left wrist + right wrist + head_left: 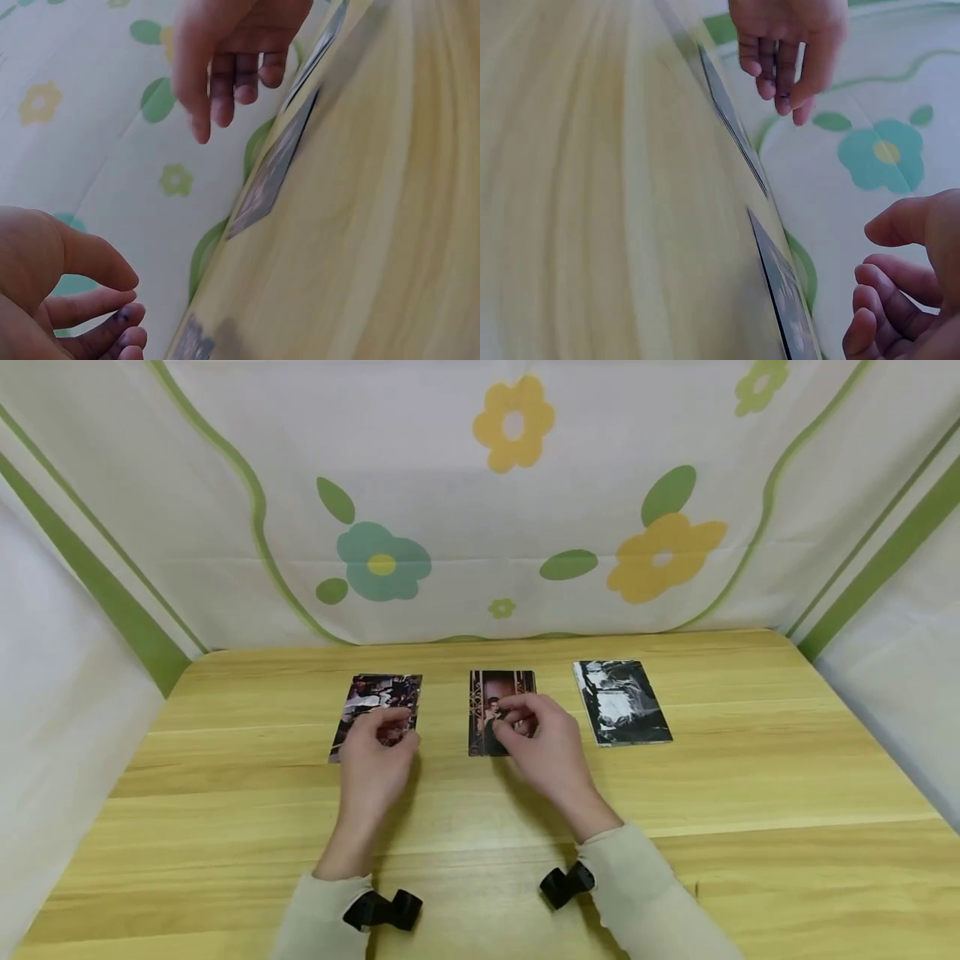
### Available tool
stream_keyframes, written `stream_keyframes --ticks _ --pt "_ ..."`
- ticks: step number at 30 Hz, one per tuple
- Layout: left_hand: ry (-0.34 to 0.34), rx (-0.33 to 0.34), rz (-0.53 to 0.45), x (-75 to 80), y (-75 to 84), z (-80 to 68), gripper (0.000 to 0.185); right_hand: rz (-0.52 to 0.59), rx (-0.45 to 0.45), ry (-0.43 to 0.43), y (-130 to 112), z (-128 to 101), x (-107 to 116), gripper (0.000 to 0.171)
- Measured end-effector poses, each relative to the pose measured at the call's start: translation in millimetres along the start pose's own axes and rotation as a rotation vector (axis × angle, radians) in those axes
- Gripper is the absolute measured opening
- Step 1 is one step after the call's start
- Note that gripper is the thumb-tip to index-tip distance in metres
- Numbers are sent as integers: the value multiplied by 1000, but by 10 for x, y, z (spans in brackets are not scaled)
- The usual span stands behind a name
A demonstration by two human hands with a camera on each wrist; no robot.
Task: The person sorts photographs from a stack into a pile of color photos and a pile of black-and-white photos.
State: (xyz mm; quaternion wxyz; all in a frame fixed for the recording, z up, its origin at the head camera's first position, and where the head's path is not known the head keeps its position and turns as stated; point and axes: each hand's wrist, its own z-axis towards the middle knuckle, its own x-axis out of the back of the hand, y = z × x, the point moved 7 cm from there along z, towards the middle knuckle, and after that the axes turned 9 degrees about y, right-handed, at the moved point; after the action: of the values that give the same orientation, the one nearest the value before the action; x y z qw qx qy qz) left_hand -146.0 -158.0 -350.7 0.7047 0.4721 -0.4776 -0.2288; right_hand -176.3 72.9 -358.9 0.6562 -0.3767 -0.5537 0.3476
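Three small piles of photo prints lie in a row on the wooden table. My left hand (372, 768) hovers over the near right part of the left photo pile (378, 689), which shows a dark, busy picture. Over the middle photo pile (497, 682), with a dark figure before ornate scrollwork, is my right hand (551, 752). Both wrist views show the hands raised above the prints, fingers loosely bent and nothing between thumb and fingertips. To the right lies a black-and-white photo pile (626, 703), its edges slightly uneven and no hand on it.
The wooden table (480, 852) runs back to a white cloth (465, 502) printed with flowers and leaves. More white cloth with green bands hangs at both sides. A black wrist camera (384, 910) sits at the left sleeve, another black wrist camera (566, 885) at the right.
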Motion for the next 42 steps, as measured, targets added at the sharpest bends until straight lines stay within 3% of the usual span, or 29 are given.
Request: stream_keyframes --ticks 9,19,31,42 --pt "-71 -22 -32 -336 34 -145 28 -20 -65 52 263 36 326 32" --pt "-106 -16 -39 -489 10 -211 24 -25 -148 107 453 -25 614 28" --pt "-123 2 -56 -521 0 -225 23 -25 -173 101 534 32 643 32" --pt "-113 -46 -6 -550 -6 -235 23 -15 -169 60 635 57 521 34"
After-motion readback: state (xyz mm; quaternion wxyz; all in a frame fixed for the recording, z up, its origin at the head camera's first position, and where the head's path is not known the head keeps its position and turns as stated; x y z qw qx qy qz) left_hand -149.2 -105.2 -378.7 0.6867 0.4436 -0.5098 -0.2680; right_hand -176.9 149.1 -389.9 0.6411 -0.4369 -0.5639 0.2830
